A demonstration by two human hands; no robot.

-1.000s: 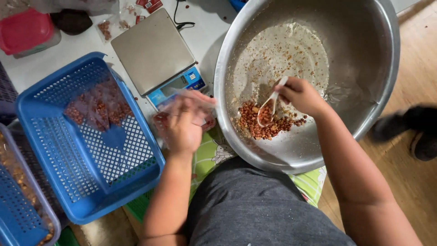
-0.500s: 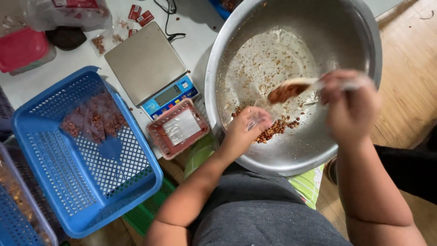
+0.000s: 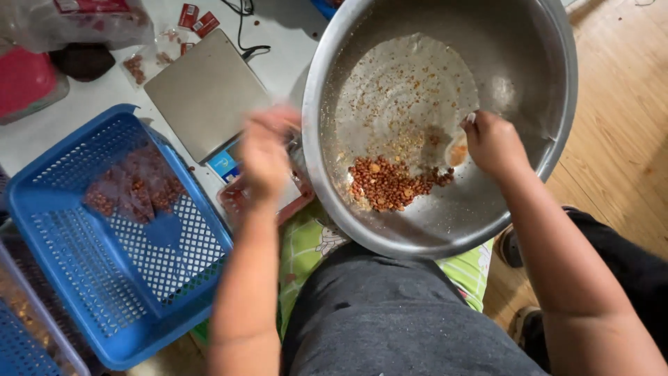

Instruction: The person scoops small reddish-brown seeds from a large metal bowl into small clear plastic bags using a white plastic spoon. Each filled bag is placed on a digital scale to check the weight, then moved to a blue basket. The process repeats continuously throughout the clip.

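Lap: grey cloth of the person's clothing (image 3: 390, 320) sits right under both forearms, nearest of all.
Green cloth: a patterned green sheet (image 3: 309, 240) peeks out just below the left hand.
Left hand: the left hand (image 3: 263, 154) is blurred, fingers curled down over the small packet tray; whether it grips anything, cannot tell.
Packet tray: a small reddish tray (image 3: 240, 198) lies directly under the left hand, mostly covered by it, touching the bowl's outer wall.
Right hand: the right hand (image 3: 494, 143) is closed around a pale spoon (image 3: 459, 150), inside the bowl, spoon tip down at the bowl's floor.
Peanuts: a heap of reddish-brown peanuts (image 3: 390, 182) lies just left of the right hand, on the near side of the bowl's bottom; flakes of skin scatter beyond it.
Bowl: big steel bowl (image 3: 557, 139) wraps around the right hand, its rim between the two hands.
Scale: flat grey kitchen scale (image 3: 205, 94) beyond the left hand, its near corner hidden by those fingers.
Blue basket: perforated blue basket (image 3: 62, 264) out left of the left hand, holding clear filled bags (image 3: 136, 188).
Desk: white desk (image 3: 278, 66) past the scale, with a black cable (image 3: 243, 28) and a pink lidded box (image 3: 24, 80) far left.
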